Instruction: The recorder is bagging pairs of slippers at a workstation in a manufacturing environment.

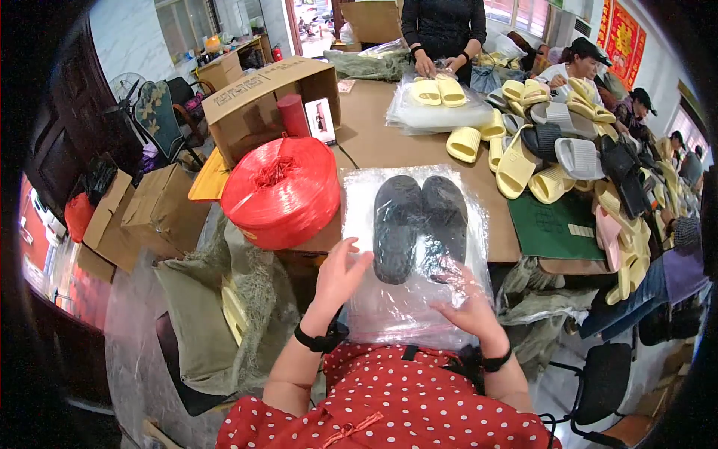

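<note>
A pair of black slide slippers (421, 224) lies side by side in a clear plastic bag (374, 303) at the table's near edge. The bag rests on a stack of similar clear film and reaches down to my red dotted shirt. My left hand (342, 275) is at the bag's left edge, its fingers apart and nothing held in them. By the lower end of the right slipper is my right hand (470, 303), thumb and fingers spread. Glare and clear film blur its fingertips, so whether they lie over or under the plastic is unclear.
A red twine roll (280, 193) and an open cardboard box (273, 105) stand left. Yellow, grey and black slippers (553, 150) pile up right, beside a green sheet (550, 228). Across the table, a person's hands (440, 66) are at bagged yellow slippers (439, 91). Other people sit right.
</note>
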{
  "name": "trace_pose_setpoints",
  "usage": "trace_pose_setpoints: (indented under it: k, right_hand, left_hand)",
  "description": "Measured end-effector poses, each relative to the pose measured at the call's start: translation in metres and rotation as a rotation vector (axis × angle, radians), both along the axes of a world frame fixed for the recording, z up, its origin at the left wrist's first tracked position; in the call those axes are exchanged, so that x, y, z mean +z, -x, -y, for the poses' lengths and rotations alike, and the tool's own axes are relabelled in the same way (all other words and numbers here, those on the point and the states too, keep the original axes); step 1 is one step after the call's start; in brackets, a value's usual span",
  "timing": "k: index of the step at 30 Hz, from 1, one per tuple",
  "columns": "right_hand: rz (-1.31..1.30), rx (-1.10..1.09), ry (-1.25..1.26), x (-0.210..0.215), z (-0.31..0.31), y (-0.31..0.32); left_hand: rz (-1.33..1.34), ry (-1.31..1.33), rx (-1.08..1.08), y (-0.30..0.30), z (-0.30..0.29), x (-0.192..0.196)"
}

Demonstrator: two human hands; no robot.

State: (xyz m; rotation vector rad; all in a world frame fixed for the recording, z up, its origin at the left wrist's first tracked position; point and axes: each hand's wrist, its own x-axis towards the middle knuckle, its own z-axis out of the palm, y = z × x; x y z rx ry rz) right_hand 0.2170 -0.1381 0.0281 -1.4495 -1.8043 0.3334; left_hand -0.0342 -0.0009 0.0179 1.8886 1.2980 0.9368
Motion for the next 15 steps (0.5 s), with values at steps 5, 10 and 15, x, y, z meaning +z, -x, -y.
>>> trace_pose_setpoints:
  k: [5, 10, 15]
  right_hand:
    - [-0.702, 0.519, 0.702, 0.047, 0.048, -0.066]
    - [-0.85, -0.283, 0.016, 0.022, 0.026, -0.082]
    - [-0.343, -0.615, 0.245, -0.039, -0.016, -0.074]
  left_hand:
    - [-0.216, 0.276, -0.043, -0.007, -0.008, -0.01]
    - [-0.158, 0.248, -0.1, -0.018, -0.007, -0.036]
    - [0.123, 0.357, -0.228, -0.021, -0.016, -0.048]
